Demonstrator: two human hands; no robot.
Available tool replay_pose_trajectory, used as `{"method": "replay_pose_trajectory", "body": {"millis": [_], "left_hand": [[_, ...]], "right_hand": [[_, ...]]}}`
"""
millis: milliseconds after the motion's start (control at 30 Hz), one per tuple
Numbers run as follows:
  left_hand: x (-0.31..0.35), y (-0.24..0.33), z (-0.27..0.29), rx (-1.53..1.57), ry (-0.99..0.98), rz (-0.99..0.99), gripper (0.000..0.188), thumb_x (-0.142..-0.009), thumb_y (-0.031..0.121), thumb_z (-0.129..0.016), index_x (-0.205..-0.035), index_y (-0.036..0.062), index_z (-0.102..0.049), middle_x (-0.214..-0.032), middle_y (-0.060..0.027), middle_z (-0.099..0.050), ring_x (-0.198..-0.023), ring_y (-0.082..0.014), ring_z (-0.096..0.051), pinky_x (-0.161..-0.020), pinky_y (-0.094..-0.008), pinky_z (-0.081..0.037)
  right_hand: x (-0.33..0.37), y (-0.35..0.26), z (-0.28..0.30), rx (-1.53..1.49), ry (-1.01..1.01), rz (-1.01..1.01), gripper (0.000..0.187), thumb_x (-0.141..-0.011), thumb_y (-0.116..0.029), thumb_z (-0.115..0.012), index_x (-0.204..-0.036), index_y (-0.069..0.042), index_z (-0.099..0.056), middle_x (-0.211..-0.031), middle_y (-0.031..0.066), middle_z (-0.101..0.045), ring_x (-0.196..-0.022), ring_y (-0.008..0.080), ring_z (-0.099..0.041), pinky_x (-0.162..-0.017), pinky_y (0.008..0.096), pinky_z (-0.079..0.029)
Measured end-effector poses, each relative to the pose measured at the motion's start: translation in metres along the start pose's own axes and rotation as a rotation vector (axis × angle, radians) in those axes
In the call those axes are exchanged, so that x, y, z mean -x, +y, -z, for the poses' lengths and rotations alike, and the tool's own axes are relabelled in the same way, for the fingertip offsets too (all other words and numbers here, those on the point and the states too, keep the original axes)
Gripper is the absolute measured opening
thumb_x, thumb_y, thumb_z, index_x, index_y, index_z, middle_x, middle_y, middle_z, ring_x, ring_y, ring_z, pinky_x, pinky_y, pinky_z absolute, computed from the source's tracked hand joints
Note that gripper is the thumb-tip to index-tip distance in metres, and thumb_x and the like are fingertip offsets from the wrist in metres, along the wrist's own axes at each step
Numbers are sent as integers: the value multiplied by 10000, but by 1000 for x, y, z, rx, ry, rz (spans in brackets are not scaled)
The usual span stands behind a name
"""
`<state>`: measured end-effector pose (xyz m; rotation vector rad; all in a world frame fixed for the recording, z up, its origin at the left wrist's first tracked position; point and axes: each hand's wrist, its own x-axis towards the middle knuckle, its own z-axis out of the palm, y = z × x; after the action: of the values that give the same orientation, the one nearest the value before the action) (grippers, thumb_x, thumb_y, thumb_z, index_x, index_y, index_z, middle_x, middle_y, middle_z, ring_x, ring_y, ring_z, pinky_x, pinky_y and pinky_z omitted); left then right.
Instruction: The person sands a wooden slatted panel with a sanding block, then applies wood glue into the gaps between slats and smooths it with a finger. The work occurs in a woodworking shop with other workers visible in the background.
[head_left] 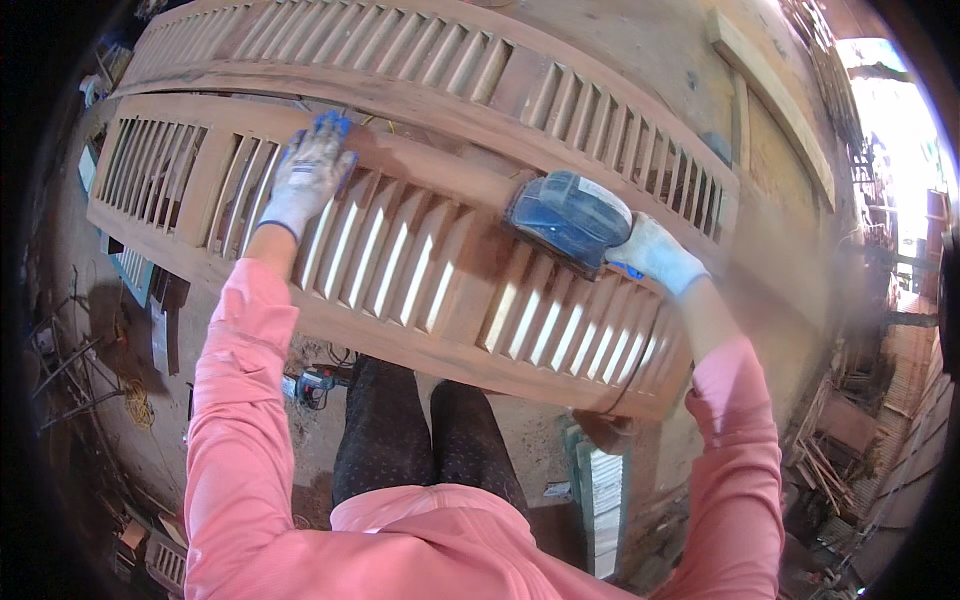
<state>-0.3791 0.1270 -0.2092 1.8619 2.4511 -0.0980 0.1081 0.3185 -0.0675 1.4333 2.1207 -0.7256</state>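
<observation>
A long wooden louvered shutter (462,285) lies across in front of me, its slats set between flat rails. My left hand (310,175), in a white glove with blue fingertips, rests flat on the shutter's far edge with its fingers stretched out. In my right hand (655,255), also gloved, is the rear of a blue power sander (572,215). The sander sits on the far edge and slats, right of the middle rail. Its underside is hidden, and my right fingers are partly hidden behind it.
Beyond lies a second louvered shutter (400,45), close alongside the first. A wooden plank (775,105) is at the far right. Below, near my legs, a blue and red power tool (316,385) lies on the ground. A dark cord (640,360) hangs over the shutter's right end.
</observation>
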Motion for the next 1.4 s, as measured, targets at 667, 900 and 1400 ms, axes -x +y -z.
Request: {"method": "replay_pose_trajectory", "body": {"millis": [667,900,1400], "left_hand": [[-37,90,149,547,167,-363,330,-963,424,-650,-1057,144,-798,-1136,-103,-770,-1153,-289,-693,-1079,-487,-441],[-39,88,132,622,297,-355,370,-989,450,-605,-938,141,-802,-1036,-98,-788,-1068,-273,-715,-1013,-472,-472],[-41,40,122,602,410,-275,289,-915,415,-687,-850,149,-780,-925,-94,-772,-982,-273,-725,-1026,-466,-484]], "right_hand": [[-73,-267,14,314,-258,230,503,-970,-375,-686,-1400,-121,-631,-1424,147,-608,-1290,267,-554,-1101,376,-426],[-86,-231,-12,433,278,766,253,-957,-361,-692,-1049,-136,-765,-839,72,-744,-802,179,-704,-770,338,-575],[-95,-309,-4,518,-113,502,578,-1032,-425,-522,-1550,-169,-520,-1640,156,-467,-1521,336,-427,-1267,418,-351]]}}
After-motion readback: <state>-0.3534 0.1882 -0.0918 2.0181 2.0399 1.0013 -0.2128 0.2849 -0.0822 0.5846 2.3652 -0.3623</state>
